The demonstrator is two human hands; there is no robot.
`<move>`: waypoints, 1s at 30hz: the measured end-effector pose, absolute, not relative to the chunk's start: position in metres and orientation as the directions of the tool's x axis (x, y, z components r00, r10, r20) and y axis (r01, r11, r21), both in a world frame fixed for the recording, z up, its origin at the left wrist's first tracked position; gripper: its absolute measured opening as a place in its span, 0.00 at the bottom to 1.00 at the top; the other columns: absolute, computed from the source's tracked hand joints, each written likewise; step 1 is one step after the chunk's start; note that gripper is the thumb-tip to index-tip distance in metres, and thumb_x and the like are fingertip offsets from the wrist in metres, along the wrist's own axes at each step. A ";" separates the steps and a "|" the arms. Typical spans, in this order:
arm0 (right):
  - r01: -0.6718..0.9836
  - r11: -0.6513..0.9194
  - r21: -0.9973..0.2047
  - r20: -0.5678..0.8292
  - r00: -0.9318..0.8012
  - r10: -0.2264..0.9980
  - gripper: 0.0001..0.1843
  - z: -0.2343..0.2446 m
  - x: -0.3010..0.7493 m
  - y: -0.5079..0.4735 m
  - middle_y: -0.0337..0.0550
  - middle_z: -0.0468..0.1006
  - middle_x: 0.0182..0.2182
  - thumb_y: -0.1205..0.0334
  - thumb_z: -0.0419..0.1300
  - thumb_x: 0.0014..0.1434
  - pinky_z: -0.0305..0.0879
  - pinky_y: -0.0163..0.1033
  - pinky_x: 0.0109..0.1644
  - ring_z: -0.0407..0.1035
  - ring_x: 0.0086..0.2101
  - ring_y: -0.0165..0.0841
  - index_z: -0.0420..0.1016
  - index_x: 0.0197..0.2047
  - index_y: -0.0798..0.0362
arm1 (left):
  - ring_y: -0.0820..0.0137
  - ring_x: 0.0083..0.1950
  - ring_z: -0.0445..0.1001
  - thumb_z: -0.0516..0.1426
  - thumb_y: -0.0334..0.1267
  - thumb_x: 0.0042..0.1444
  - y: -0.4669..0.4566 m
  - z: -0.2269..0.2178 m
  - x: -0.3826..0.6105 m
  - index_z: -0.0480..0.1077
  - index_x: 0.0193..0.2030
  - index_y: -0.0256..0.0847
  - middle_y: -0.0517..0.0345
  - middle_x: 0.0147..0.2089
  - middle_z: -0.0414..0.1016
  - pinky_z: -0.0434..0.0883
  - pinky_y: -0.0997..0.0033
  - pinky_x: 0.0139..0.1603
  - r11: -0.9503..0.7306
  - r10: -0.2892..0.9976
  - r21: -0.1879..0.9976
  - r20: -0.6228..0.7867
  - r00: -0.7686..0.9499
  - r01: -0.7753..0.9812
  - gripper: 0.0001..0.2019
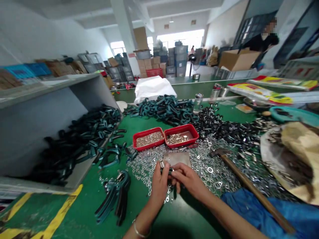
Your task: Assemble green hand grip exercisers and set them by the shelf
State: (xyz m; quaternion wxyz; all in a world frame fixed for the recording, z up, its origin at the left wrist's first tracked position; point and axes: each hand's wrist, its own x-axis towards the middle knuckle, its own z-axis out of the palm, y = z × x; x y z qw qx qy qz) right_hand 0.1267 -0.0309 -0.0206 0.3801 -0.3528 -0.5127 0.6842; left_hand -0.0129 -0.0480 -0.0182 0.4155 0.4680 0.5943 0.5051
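My left hand (159, 186) and my right hand (189, 178) meet low in the middle of the green table (174, 215). Both are closed around a small dark clamp part (167, 170) with a silver bolt end showing at its top. They hover over a spread of shiny washers (211, 169), just in front of a small metal plate (177, 158). Two red trays (165, 136) of small metal bits stand behind the plate. A bracelet sits on my left wrist.
A hammer (249, 186) lies at the right, handle over blue cloth (286, 212). Dark teal clamps (113, 196) lie left of my hands, more fill a grey bin (37, 126) and a far pile (164, 108). Black bolts (224, 127), a brown sack (294, 159), a person at far right.
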 end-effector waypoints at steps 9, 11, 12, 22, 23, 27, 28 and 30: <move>-0.082 -0.157 -0.984 -0.113 -0.388 0.915 0.15 -0.018 0.126 -0.047 0.34 0.77 0.21 0.48 0.60 0.62 0.59 0.32 0.18 0.67 0.14 0.30 0.68 0.41 0.51 | 0.63 0.44 0.72 0.50 0.50 0.66 -0.064 -0.017 0.001 0.66 0.43 0.43 0.52 0.42 0.72 0.67 0.65 0.50 -0.104 0.956 0.978 0.148 -0.254 0.179 0.13; 0.051 0.015 -0.999 0.000 -0.285 0.959 0.14 -0.023 0.125 -0.044 0.37 0.78 0.22 0.48 0.58 0.64 0.64 0.36 0.22 0.71 0.19 0.33 0.72 0.45 0.50 | 0.63 0.46 0.73 0.48 0.50 0.67 -0.061 -0.016 0.003 0.66 0.46 0.43 0.51 0.45 0.73 0.67 0.65 0.52 -0.078 0.964 0.989 0.107 -0.243 0.124 0.14; 0.160 0.134 -0.978 0.092 -0.246 0.965 0.14 -0.026 0.126 -0.042 0.40 0.80 0.27 0.49 0.58 0.64 0.68 0.39 0.28 0.74 0.24 0.36 0.73 0.48 0.48 | 0.63 0.49 0.73 0.48 0.50 0.67 -0.059 -0.015 0.005 0.66 0.48 0.43 0.50 0.48 0.73 0.67 0.65 0.53 -0.062 0.968 0.994 0.082 -0.237 0.092 0.15; 0.777 0.473 -0.415 0.042 -0.503 0.863 0.26 -0.037 0.211 -0.012 0.47 0.81 0.44 0.53 0.54 0.68 0.69 0.40 0.43 0.76 0.41 0.40 0.60 0.68 0.43 | 0.68 0.35 0.74 0.54 0.57 0.60 -0.023 -0.034 0.006 0.68 0.43 0.41 0.54 0.42 0.77 0.70 0.69 0.40 0.119 0.986 0.987 -0.131 -0.106 -0.108 0.19; 0.810 0.440 -0.387 0.030 -0.466 0.884 0.24 -0.037 0.235 -0.003 0.46 0.81 0.46 0.54 0.53 0.68 0.69 0.39 0.45 0.75 0.42 0.38 0.62 0.66 0.43 | 0.69 0.33 0.73 0.54 0.58 0.60 -0.021 -0.037 0.004 0.67 0.43 0.41 0.54 0.41 0.77 0.70 0.70 0.37 0.143 0.982 0.980 -0.158 -0.106 -0.135 0.20; 0.983 0.078 -0.166 0.127 -0.057 0.990 0.15 -0.036 0.341 0.049 0.53 0.78 0.46 0.66 0.49 0.68 0.65 0.41 0.51 0.72 0.46 0.40 0.74 0.51 0.55 | 0.71 0.32 0.73 0.53 0.60 0.59 -0.012 -0.045 -0.004 0.66 0.43 0.40 0.53 0.40 0.77 0.68 0.72 0.34 0.170 0.969 0.962 -0.203 -0.144 -0.212 0.22; 0.992 0.007 -0.127 0.150 0.012 0.989 0.15 -0.035 0.365 0.061 0.57 0.77 0.45 0.69 0.48 0.67 0.64 0.43 0.52 0.71 0.47 0.42 0.74 0.49 0.59 | 0.71 0.31 0.73 0.54 0.60 0.59 -0.011 -0.046 -0.004 0.66 0.43 0.40 0.53 0.39 0.77 0.68 0.72 0.33 0.178 0.966 0.958 -0.214 -0.146 -0.225 0.22; 0.994 -0.091 -0.064 0.169 0.101 0.980 0.12 -0.034 0.400 0.082 0.62 0.75 0.43 0.71 0.51 0.64 0.62 0.46 0.51 0.69 0.47 0.46 0.73 0.46 0.62 | 0.71 0.31 0.73 0.55 0.60 0.58 -0.011 -0.047 -0.001 0.66 0.42 0.40 0.54 0.39 0.77 0.68 0.73 0.33 0.209 0.962 0.949 -0.242 -0.124 -0.235 0.23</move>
